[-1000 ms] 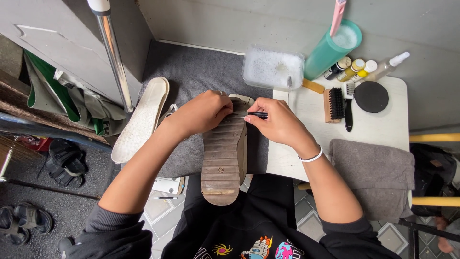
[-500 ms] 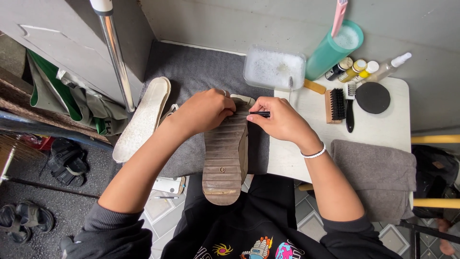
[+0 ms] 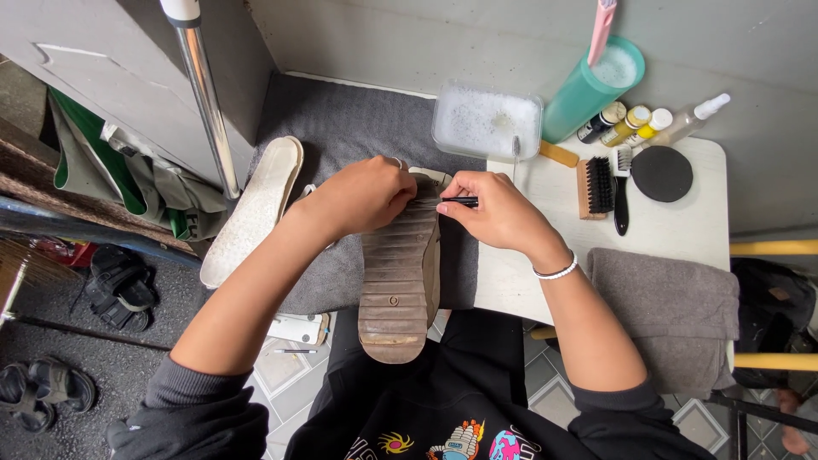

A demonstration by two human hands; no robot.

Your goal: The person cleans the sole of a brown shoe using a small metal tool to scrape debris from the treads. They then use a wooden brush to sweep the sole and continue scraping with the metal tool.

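A shoe (image 3: 399, 281) lies sole up on my lap, its ribbed brown sole dirty and its heel toward me. My left hand (image 3: 362, 198) grips the toe end and holds it steady. My right hand (image 3: 494, 209) pinches a thin black pick tool (image 3: 458, 202) whose tip rests in the grooves of the sole near the toe. A white bracelet sits on my right wrist. The toe itself is hidden under both hands.
A white insole (image 3: 256, 209) lies on a grey mat (image 3: 358, 128). On the white table (image 3: 682, 221) stand a tub of soapy water (image 3: 487, 121), a teal cup (image 3: 588, 89), small bottles (image 3: 635, 123), brushes (image 3: 596, 186), a black round pad (image 3: 662, 173) and a grey towel (image 3: 673, 307). Sandals (image 3: 119, 285) sit on the floor at left.
Both hands stay on the toe end of the sole; the right hand with the tool has shifted only slightly.
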